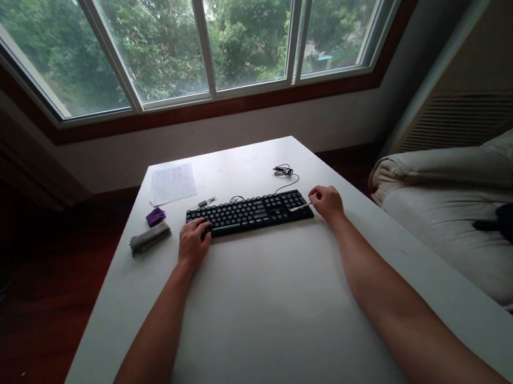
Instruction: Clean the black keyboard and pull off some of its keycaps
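A black keyboard (250, 211) lies across the white table. At its left end rests my left hand (192, 237), gripping the corner with the thumb along the front edge and the fingers over the keys. My right hand (326, 201) is closed just past the right end of the keyboard. Between its thumb and fingers it pinches a thin white cotton swab (299, 207). The swab points left, with its white tip over the number keys; whether the tip touches them I cannot tell.
A coiled black cable (284, 171) lies behind the keyboard. Also on the table (267, 309) are a small metal tool (207, 201), a purple cloth-like item (155, 216), a folded grey cloth (150, 238) and a printed paper sheet (173, 183). A beige sofa (443, 212) stands to the right.
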Demonstrator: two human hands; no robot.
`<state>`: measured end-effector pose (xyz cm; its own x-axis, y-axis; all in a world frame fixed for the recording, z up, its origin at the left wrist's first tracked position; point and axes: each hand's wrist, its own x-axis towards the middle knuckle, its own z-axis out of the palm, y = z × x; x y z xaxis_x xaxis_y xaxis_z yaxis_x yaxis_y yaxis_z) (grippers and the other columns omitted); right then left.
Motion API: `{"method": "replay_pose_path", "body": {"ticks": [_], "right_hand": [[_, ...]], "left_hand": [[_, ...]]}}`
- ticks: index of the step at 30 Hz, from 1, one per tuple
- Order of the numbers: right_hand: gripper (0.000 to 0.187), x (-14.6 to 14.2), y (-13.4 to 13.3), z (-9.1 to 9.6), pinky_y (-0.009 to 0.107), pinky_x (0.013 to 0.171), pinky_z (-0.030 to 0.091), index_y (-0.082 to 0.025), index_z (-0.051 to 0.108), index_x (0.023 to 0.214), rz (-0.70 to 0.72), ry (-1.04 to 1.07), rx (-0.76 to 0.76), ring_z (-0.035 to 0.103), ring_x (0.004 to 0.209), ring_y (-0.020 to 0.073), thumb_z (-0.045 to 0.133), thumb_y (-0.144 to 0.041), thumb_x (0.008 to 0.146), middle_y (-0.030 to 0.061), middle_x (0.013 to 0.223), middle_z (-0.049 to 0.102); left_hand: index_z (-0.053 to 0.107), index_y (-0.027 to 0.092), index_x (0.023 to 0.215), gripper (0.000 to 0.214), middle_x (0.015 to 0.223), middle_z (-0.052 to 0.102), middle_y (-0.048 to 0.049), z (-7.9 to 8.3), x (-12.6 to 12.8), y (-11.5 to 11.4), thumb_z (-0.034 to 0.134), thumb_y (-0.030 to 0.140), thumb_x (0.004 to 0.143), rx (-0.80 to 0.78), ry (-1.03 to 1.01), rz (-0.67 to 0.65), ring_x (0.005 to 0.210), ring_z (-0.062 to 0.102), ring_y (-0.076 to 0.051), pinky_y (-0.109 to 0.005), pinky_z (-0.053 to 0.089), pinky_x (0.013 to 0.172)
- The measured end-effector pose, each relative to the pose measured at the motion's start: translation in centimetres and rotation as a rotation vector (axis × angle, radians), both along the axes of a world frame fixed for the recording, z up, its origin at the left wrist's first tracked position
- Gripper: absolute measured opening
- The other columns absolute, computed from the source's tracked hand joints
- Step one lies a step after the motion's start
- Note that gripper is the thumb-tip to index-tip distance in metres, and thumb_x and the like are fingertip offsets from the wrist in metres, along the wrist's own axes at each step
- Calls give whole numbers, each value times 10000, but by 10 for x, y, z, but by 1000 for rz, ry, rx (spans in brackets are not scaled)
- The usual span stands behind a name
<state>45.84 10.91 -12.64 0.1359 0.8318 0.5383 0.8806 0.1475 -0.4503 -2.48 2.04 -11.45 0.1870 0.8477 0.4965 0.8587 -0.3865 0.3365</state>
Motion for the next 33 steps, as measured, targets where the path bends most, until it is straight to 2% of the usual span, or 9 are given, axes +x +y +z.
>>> {"method": "replay_pose_path", "body": {"ticks": [5,9,12,14,16,19,24,29,33], "right_hand": [[138,1,1,-2,356,777,392,-213,687,767,-8,-40,27,506,810,252,556,-235,808,64,698,621],[159,16,0,-7,358,736,369,-205,670,749,-190,-14,82,490,796,261,531,-239,818,79,697,613],[185,19,-2,-8,361,712,344,-198,680,793,-331,53,90,474,788,269,503,-235,830,95,716,613],[213,13,-5,-6,361,703,334,-194,684,844,-349,97,67,468,784,270,476,-236,860,99,727,616],[240,5,-10,-2,361,706,332,-190,677,893,-291,67,56,470,802,272,452,-269,918,99,740,618],[320,-6,-22,4,369,745,340,-195,655,912,-115,-155,86,480,864,280,437,-411,1002,105,792,626],[416,-1,-41,11,375,783,345,-207,629,899,76,-459,105,479,933,282,393,-521,1037,113,882,634],[388,22,-52,12,380,807,371,-219,629,889,259,-559,40,490,972,280,417,-509,1036,111,918,637],[391,44,-59,8,386,804,393,-228,607,884,218,-485,31,496,977,288,403,-525,1036,110,914,624]], "left_hand": [[724,244,1152,288,1346,622,-74,-1,-3,2,576,289,910,13,-53,58,1279,529,-289,-491,363,1173],[725,229,1105,262,1309,633,-78,-2,-6,4,561,287,910,11,-143,147,1251,545,-282,-465,397,1148],[684,220,1173,303,1302,628,-85,-3,-10,6,550,280,908,27,-233,240,1261,543,-276,-454,401,1149],[648,214,1227,344,1291,629,-93,-6,-13,8,544,277,904,31,-297,302,1260,546,-271,-446,409,1145],[635,205,1240,362,1266,635,-101,-9,-16,10,547,283,898,11,-354,350,1240,560,-270,-438,430,1125],[631,194,1250,384,1248,637,-111,-13,-18,13,558,294,887,-18,-390,375,1206,580,-272,-433,457,1095],[636,188,1252,399,1239,637,-119,-15,-17,13,569,292,872,-14,-363,355,1196,582,-281,-443,451,1102],[633,199,1255,400,1240,632,-113,-16,-18,13,563,293,873,-15,-359,353,1199,582,-278,-439,446,1109],[633,198,1255,400,1247,630,-111,-16,-17,12,566,291,872,-22,-355,354,1201,581,-277,-437,446,1112]]}}
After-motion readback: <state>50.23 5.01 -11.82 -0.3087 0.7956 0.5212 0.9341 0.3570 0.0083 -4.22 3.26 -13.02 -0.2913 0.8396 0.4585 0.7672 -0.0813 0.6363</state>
